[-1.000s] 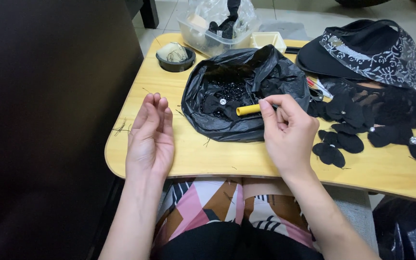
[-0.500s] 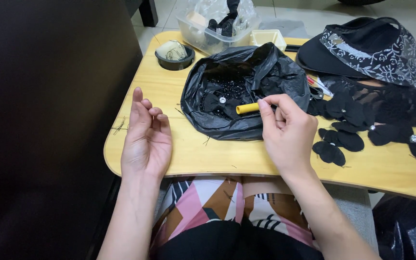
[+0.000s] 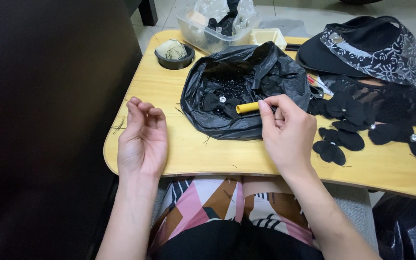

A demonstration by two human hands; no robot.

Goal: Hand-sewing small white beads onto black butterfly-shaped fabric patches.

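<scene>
My right hand grips a short yellow stick by one end, its free end pointing left over an opened black plastic bag. Inside the bag lie black beads and a black fabric bow with a shiny centre. My left hand hovers over the wooden lap table at its left edge, palm turned inward, fingers curled loosely and holding nothing.
Several black fabric flowers lie right of my right hand. A black patterned cap sits at the back right. A clear plastic box, a small cream tray and a round black cup holder stand at the back.
My left hand has lifted a little and its fingers have curled in from flat. My right hand keeps the yellow stick in about the same place.
</scene>
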